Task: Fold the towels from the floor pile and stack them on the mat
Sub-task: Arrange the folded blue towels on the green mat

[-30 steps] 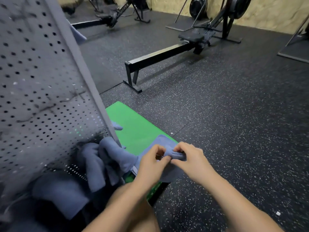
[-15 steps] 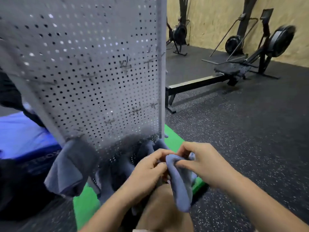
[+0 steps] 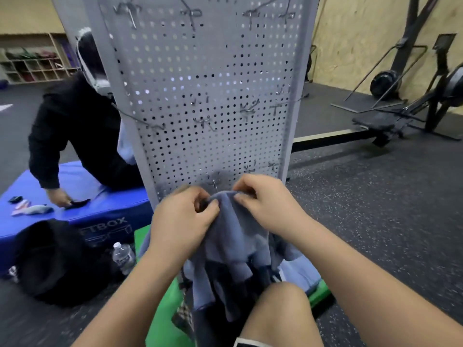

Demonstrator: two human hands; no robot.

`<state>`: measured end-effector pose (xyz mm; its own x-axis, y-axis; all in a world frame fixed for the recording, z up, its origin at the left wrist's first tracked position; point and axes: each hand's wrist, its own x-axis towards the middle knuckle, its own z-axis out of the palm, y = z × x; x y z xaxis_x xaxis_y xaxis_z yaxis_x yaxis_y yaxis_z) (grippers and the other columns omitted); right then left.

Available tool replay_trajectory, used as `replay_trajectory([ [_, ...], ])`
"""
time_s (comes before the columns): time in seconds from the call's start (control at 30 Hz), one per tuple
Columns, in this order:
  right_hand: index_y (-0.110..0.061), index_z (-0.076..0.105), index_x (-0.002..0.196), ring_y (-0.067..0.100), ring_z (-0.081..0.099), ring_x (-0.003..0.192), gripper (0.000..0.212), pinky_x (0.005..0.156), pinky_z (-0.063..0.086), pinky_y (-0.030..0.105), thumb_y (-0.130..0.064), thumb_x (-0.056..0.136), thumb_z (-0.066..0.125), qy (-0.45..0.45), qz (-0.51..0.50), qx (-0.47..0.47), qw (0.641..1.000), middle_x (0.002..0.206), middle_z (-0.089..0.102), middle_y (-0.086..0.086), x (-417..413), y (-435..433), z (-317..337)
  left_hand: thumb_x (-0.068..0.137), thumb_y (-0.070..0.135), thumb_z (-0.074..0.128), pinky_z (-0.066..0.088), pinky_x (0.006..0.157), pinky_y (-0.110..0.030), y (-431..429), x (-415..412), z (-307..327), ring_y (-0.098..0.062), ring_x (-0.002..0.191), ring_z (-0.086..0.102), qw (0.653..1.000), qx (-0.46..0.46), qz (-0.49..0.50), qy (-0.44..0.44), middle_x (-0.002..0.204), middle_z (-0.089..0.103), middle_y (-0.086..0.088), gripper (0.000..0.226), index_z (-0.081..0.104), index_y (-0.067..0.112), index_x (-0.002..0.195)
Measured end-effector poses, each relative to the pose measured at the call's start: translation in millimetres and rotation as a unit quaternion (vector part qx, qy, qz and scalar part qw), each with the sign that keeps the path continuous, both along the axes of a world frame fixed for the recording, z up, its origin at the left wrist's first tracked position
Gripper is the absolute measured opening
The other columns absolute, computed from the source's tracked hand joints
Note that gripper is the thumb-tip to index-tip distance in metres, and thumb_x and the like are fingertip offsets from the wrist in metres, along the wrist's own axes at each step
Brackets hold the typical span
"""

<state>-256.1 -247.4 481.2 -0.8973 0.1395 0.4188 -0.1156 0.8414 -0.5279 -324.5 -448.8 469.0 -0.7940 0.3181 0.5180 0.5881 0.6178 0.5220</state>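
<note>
Both hands are raised in front of the perforated grey panel (image 3: 213, 83) and hold one grey-blue towel (image 3: 233, 236) by its upper edge. The left hand (image 3: 180, 221) pinches the edge between thumb and forefinger. The right hand (image 3: 265, 209) has its fingers curled over the edge just beside it, and its fingertips are partly hidden in the cloth.

The towel hangs down from the hands, and its lower part is mixed with other grey-blue towels (image 3: 200, 291) below, so I cannot tell where one piece ends. These lie over the green mat (image 3: 162, 311), which shows only in small parts to the left and right of the cloth. On the right part of the mat lies a paler blue cloth (image 3: 298, 271); whether it is folded is hard to see. The person's bare knee (image 3: 280, 314) covers the near end of the pile.

Left of the panel, another person in black clothes (image 3: 75, 121) sits on a blue soft box (image 3: 112, 209), half hidden by the panel. A black bag (image 3: 50, 261) and a water bottle (image 3: 122, 256) lie on the floor near the box.
</note>
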Motion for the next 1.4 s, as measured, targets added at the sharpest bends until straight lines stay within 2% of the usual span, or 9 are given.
replay_trajectory([
  [0.17,-0.024,0.074,0.106,0.030,0.061,0.103,0.012,0.086,0.051,0.043,-0.026,0.096,0.067,0.025,-0.075,0.022,0.997,0.103,0.068,0.002,-46.1,-12.4,1.7,0.093,0.045,0.065,0.043,0.067,-0.039,11.0,-39.0,18.4,-0.030,0.084,0.061,0.996,-0.070,0.059,0.003,0.080,0.064,0.004,0.026,0.061,0.024,0.080],
  [0.33,-0.017,0.069,0.110,0.034,0.060,0.108,0.017,0.074,0.042,0.037,-0.030,0.100,0.065,-0.038,-0.134,0.099,0.985,0.112,0.063,0.006,-64.6,-22.1,-12.7,0.095,0.039,0.063,0.055,0.077,-0.040,25.7,-49.9,8.6,-0.032,0.096,0.067,0.987,-0.135,0.064,-0.067,0.094,0.071,-0.001,0.014,0.062,0.025,0.095],
  [0.47,-0.023,0.067,0.108,0.034,0.065,0.099,0.012,0.076,0.052,0.038,-0.029,0.098,0.064,-0.058,-0.129,0.057,0.988,0.105,0.072,0.006,-58.1,-15.3,-14.2,0.089,0.036,0.069,0.055,0.077,-0.040,30.6,-46.7,3.6,-0.029,0.093,0.067,0.992,-0.095,0.042,-0.070,0.095,0.071,0.006,0.017,0.058,0.029,0.100],
  [0.67,-0.028,0.064,0.097,0.036,0.070,0.092,0.008,0.075,0.058,0.043,-0.036,0.095,0.064,-0.046,-0.112,0.010,0.993,0.091,0.076,0.003,-19.7,20.1,-26.0,0.091,0.032,0.072,0.055,0.075,-0.041,72.8,-13.1,2.3,-0.017,0.083,0.063,0.995,0.026,-0.091,0.033,0.091,0.064,0.011,0.008,0.065,0.028,0.092],
  [0.8,-0.030,0.047,0.077,0.037,0.062,0.079,0.023,0.065,0.045,0.040,-0.031,0.091,0.064,-0.081,-0.154,-0.012,0.985,0.067,0.055,-0.004,16.6,76.2,-57.5,0.091,0.027,0.071,0.052,0.073,-0.040,129.8,18.7,-23.5,-0.015,0.081,0.060,0.983,0.014,-0.178,0.047,0.088,0.064,0.010,0.008,0.063,0.026,0.091],
  [0.87,-0.034,0.044,0.072,0.033,0.056,0.073,0.026,0.065,0.043,0.039,-0.034,0.090,0.063,-0.107,-0.181,-0.030,0.977,0.061,0.050,-0.007,36.7,108.7,-80.8,0.089,0.030,0.066,0.052,0.073,-0.042,163.3,30.6,-47.0,-0.017,0.081,0.060,0.974,-0.017,-0.225,0.032,0.086,0.063,0.009,0.006,0.062,0.026,0.091],
  [0.97,-0.033,0.063,0.086,0.026,0.065,0.078,0.009,0.071,0.051,0.038,-0.036,0.093,0.067,-0.163,-0.208,-0.057,0.963,0.070,0.065,-0.008,66.8,156.3,-122.5,0.088,0.036,0.061,0.054,0.074,-0.043,214.6,35.2,-95.8,-0.020,0.082,0.063,0.961,-0.078,-0.262,-0.032,0.084,0.066,0.010,0.010,0.063,0.026,0.091],
  [1.13,-0.029,0.067,0.088,0.020,0.065,0.077,0.004,0.075,0.054,0.037,-0.028,0.091,0.067,-0.240,-0.251,-0.099,0.933,0.074,0.068,-0.009,110.7,214.7,-194.3,0.092,0.027,0.063,0.049,0.072,-0.038,289.3,30.3,-194.9,-0.025,0.094,0.069,0.930,-0.208,-0.276,-0.123,0.093,0.074,0.005,0.004,0.066,0.025,0.095],
  [1.4,-0.026,0.074,0.099,0.016,0.062,0.083,0.005,0.065,0.039,0.027,-0.027,0.096,0.070,-0.315,-0.278,-0.182,0.889,0.080,0.067,-0.009,145.2,262.6,-284.9,0.092,0.019,0.062,0.050,0.074,-0.032,369.2,20.9,-339.4,-0.033,0.105,0.070,0.837,-0.419,-0.290,-0.198,0.107,0.077,-0.008,0.016,0.072,0.018,0.105],
])
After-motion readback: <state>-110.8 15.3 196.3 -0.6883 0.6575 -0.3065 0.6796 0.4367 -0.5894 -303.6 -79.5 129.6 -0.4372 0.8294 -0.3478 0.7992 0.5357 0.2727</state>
